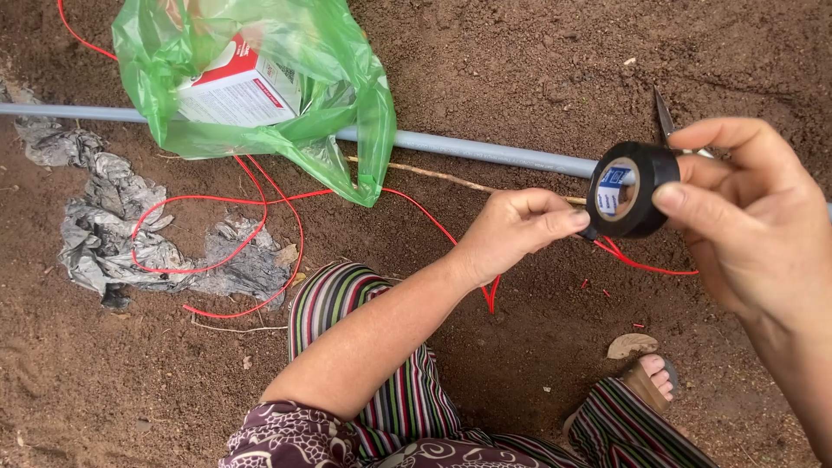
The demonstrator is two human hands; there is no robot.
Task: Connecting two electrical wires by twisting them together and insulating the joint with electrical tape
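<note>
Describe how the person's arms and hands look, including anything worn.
Both hands, left and right, are bare: no gloves, rings or watch show. The forearms are bare too. A dark patterned sleeve covers the left upper arm near the frame's bottom edge. The right arm's sleeve is out of view.

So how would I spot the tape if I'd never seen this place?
Find the long grey pipe lying across the brown dirt, then follow it to the right hand. Pinched in its fingers is the roll of black tape, with the left hand picking at its lower edge. It is the only round black ring here.
</note>
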